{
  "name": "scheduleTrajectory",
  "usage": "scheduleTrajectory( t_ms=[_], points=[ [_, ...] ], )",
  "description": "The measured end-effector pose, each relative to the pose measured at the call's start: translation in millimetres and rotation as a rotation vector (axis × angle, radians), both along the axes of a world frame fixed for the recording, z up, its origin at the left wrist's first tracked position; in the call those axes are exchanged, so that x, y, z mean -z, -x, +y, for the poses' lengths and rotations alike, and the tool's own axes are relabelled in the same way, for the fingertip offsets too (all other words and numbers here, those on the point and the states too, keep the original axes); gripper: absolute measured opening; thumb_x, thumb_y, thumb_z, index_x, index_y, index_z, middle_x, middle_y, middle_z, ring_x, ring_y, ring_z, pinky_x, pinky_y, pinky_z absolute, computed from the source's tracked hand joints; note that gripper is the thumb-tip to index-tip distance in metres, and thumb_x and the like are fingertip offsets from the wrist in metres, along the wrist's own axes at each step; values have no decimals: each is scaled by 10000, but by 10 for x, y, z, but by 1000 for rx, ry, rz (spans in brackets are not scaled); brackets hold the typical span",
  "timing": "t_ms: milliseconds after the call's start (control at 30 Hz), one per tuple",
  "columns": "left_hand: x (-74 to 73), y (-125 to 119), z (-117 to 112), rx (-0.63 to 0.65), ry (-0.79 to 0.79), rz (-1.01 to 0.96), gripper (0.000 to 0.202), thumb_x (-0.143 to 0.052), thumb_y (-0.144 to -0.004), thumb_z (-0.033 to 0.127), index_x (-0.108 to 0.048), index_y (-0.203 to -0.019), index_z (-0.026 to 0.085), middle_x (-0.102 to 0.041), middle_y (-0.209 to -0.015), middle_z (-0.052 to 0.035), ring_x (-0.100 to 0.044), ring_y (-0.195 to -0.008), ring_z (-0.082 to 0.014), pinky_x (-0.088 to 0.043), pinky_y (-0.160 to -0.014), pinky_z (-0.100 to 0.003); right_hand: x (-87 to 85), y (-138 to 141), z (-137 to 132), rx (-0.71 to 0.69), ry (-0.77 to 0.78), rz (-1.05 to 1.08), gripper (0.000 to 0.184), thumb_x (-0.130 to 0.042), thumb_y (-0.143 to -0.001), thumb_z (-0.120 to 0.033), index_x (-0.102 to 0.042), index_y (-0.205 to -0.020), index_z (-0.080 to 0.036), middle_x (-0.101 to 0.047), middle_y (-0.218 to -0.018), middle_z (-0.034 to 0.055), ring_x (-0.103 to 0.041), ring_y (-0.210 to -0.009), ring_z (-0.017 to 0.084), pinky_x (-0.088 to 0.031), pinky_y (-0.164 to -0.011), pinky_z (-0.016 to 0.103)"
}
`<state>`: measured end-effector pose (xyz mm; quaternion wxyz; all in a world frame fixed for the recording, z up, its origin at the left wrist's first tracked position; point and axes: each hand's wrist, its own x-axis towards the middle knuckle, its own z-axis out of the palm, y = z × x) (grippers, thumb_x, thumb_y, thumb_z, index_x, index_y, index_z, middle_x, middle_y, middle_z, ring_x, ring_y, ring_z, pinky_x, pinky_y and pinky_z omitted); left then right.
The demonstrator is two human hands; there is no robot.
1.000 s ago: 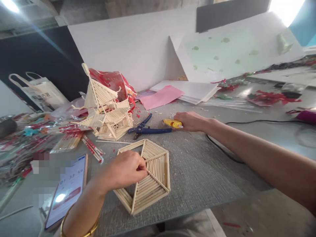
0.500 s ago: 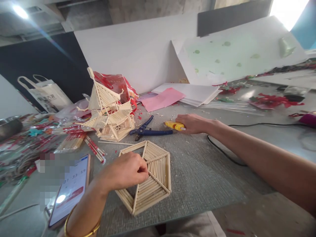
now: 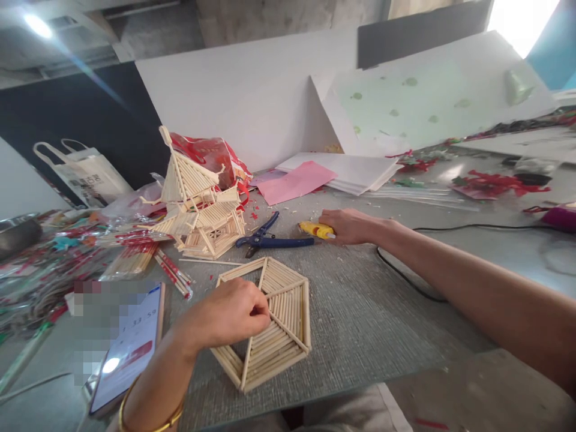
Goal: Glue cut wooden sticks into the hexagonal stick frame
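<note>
A flat many-sided frame of pale wooden sticks (image 3: 283, 312) lies on the table, its right-hand wedges filled with rows of sticks and gaps on its left side. My left hand (image 3: 238, 309) is closed over the frame's middle, fingers curled down; what the fingertips pinch is hidden. Farther off to the right, my right hand (image 3: 344, 227) is wrapped round a yellow hot glue gun (image 3: 317, 230), low at the table surface. Blue-handled cutting pliers (image 3: 279, 241) lie beside the glue gun, between it and a small stick-built pagoda (image 3: 202, 204).
A phone (image 3: 130, 348) showing a timer lies at the left, near bundled sticks (image 3: 130, 261) in wrappers. A black cord (image 3: 400, 273) runs past my right forearm. Pink paper (image 3: 297, 182) and white sheets (image 3: 360, 171) lie at the back. The table edge (image 3: 351, 387) is close in front.
Both hands keep their places on the frame and the glue gun. The whole view has shifted very slightly; nothing else visibly moves.
</note>
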<state>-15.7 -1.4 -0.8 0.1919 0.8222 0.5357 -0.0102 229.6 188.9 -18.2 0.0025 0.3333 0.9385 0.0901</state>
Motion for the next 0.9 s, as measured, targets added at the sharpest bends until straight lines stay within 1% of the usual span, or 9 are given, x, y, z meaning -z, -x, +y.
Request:
scheduleTrajectory(
  t_ms=[100,200,267,367,433,533,600,767,900],
  points=[
    [-3,30,2,-27,-23,-29,236,-431,-719,205,-586,-549,151,-495,-525,30,-377,-481,-64,-244,-471,-221,-16,2,-13,14,2,0,237,-474,-762,-343,-558,-880,-157,-578,-888,84,-549,-728,188,-244,-539,265],
    [-18,60,20,-77,-92,-96,257,-435,-753,247,-626,-603,164,-544,-546,23,-402,-491,-75,-260,-473,-222,-38,-12,-13,45,-11,19,239,-483,-750,-339,-558,-888,-159,-585,-885,76,-547,-725,189,-245,-541,265],
    [-30,69,39,-149,-176,-128,254,-441,-762,255,-640,-626,175,-572,-560,20,-440,-507,-84,-278,-482,-225,-51,-27,-4,63,-28,31,233,-484,-743,-325,-556,-889,-158,-587,-878,75,-544,-728,190,-252,-546,264],
    [-35,60,68,-285,-338,-137,253,-442,-778,254,-643,-638,192,-578,-555,24,-485,-530,-97,-306,-508,-235,-60,-43,9,76,-44,41,223,-471,-746,-314,-552,-878,-155,-588,-865,79,-542,-747,196,-265,-559,263],
    [-25,44,84,-339,-449,-127,254,-440,-791,253,-643,-650,194,-595,-583,15,-509,-554,-107,-332,-541,-247,-61,-47,8,70,-34,43,219,-465,-749,-317,-552,-870,-156,-590,-862,79,-541,-751,196,-273,-568,263],
    [2,18,102,-368,-586,-109,243,-444,-804,240,-628,-656,183,-625,-662,-13,-544,-621,-128,-365,-595,-266,-68,-51,-7,46,-13,42,206,-457,-751,-304,-555,-861,-160,-592,-859,75,-540,-745,188,-288,-582,263],
    [20,6,111,-373,-640,-104,234,-447,-810,229,-619,-659,177,-622,-677,-24,-550,-643,-137,-375,-607,-271,-78,-59,-11,23,-26,43,211,-448,-758,-299,-556,-872,-157,-594,-857,78,-539,-739,185,-300,-598,265],
    [55,1,123,-355,-717,-109,219,-456,-825,218,-619,-686,174,-601,-669,-22,-539,-643,-138,-382,-613,-271,-95,-97,18,-11,-91,91,264,-429,-791,-349,-559,-908,-152,-599,-894,106,-538,-777,201,-320,-624,273],
    [70,6,128,-350,-746,-122,211,-469,-827,220,-625,-693,173,-595,-658,-17,-535,-629,-135,-383,-608,-269,-91,-117,34,-28,-60,109,253,-420,-802,-358,-559,-871,-159,-604,-849,95,-541,-763,194,-317,-618,267]
  ],
)
